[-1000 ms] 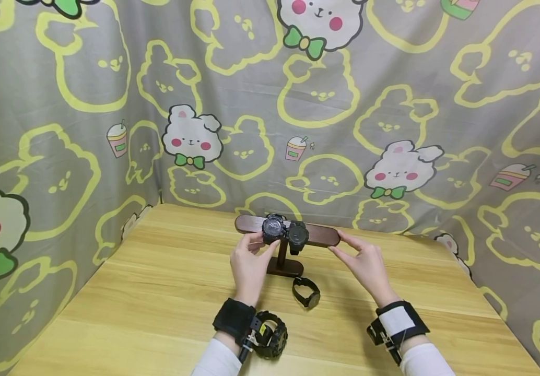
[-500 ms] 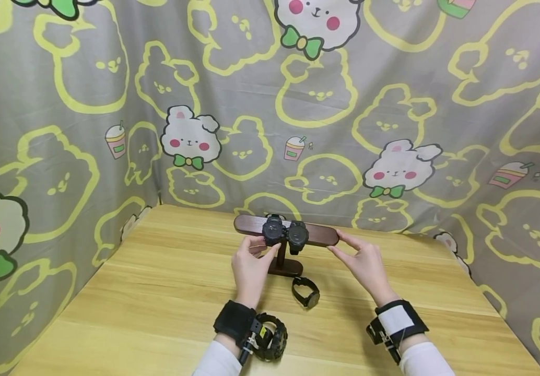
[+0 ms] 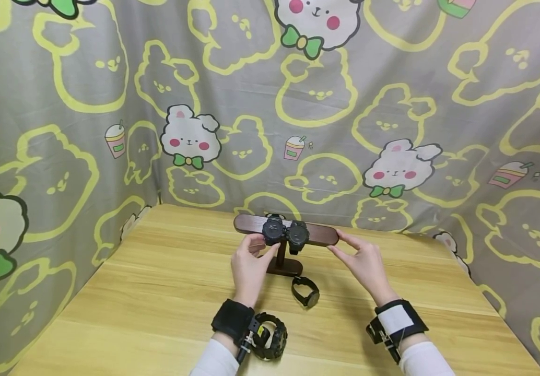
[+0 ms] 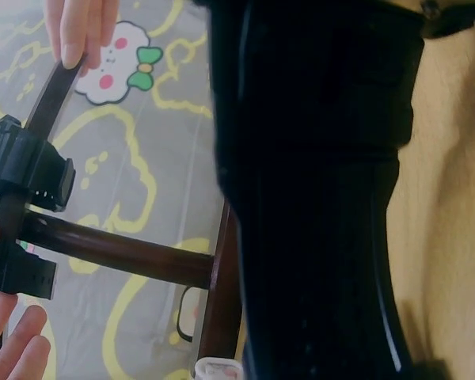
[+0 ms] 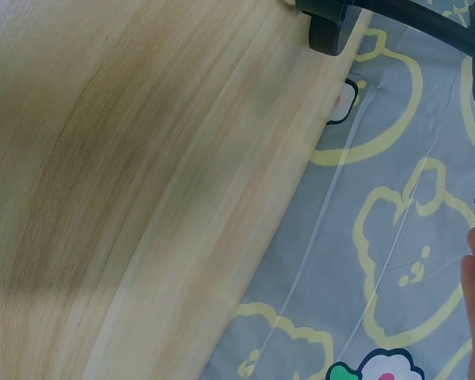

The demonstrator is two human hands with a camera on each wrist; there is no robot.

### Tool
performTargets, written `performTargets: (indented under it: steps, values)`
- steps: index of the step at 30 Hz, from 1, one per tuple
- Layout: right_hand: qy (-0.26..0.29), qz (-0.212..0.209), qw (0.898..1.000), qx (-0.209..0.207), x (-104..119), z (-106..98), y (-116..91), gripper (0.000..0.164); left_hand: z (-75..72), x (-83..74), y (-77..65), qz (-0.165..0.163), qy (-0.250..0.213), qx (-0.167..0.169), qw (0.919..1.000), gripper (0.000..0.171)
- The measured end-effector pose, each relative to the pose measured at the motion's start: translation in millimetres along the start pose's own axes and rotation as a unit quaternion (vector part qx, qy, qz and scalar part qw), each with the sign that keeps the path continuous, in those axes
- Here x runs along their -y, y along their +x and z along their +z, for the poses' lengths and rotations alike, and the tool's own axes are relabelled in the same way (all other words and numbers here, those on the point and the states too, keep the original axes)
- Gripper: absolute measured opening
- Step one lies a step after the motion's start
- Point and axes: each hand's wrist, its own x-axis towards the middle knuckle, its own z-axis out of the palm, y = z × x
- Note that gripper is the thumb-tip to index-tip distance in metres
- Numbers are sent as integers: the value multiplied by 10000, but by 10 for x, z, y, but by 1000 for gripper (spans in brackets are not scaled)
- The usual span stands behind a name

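A dark brown wooden watch stand (image 3: 321,234) stands upright on the table, with two black watches side by side round its crossbar. My left hand (image 3: 249,269) pinches the left black watch (image 3: 273,228), thumb and fingers at its lower edge. Against it on the right sits the other black watch (image 3: 297,234). My right hand (image 3: 361,267) pinches the bar's right end between thumb and fingers. In the left wrist view, fingers (image 4: 16,344) of the left hand lie near the bar's watches, and the right hand (image 4: 79,32) holds the far end.
A slim black watch (image 3: 312,298) lies on the wooden table (image 3: 148,292) before the stand's base. Beside my left wrist is a chunky black watch (image 3: 278,337). A patterned grey curtain (image 3: 251,94) hangs behind the table and at both sides.
The left watch's face has turned slightly on the bar, and the left hand has shifted a little with it. The right hand keeps its hold on the bar's end.
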Motion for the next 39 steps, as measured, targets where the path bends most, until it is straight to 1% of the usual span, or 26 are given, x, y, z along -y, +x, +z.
performTargets:
  steps: [4, 9, 15, 20, 25, 30, 36, 39]
  values:
    - [-49, -50, 10000, -19, -4, 0, -1, 43, -28, 6, 6, 46, 67, 64, 9999, 31]
    - [-77, -32, 10000, 32, -4, -14, 2, 43, -65, 37, 32, 117, 179, 284, 9994, 30]
    - [-23, 148, 9998, 113, -14, -24, -10, 45, -145, 68, 79, 406, 442, 624, 9962, 30]
    - [-43, 168, 9998, 78, -9, -42, -32, 45, -220, 81, 109, 614, 662, 986, 9910, 29]
    - [-67, 192, 9998, 61, 15, -62, -67, 44, -306, 80, 129, 858, 1053, 1329, 9818, 32]
    - [-195, 161, 9997, 6, 37, -86, -103, 43, -403, 68, 147, 1097, 1416, 1730, 9685, 39]
    - [-109, 201, 9997, 41, 93, -135, -178, 41, -511, 112, 163, 1342, 1637, 2185, 9526, 45]
    - [-109, 271, 9995, 84, 135, -161, -234, 40, -567, 135, 164, 1509, 1703, 2338, 9453, 46]
